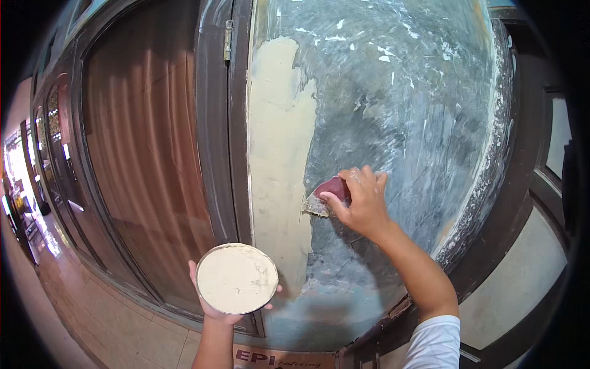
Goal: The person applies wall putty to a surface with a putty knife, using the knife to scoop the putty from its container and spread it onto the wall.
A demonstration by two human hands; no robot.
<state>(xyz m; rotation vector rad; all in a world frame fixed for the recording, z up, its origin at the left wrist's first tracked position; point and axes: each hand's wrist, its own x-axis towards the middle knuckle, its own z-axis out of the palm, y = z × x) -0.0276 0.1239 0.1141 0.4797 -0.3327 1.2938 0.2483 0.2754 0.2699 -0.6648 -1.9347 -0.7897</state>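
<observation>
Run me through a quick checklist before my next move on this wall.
1. Right grip secure on the scraper: ok, closed around it.
2. Left grip supporting the tub: ok, cradling it from below.
3. Enough paste in the tub: ok, it nearly reaches the rim.
4. Blade lined up: ok, at the right edge of the cream band.
5. Gray wall clean and even: not ok, patchy with white flecks near the top.
6. Cream band dry: cannot tell.
</observation>
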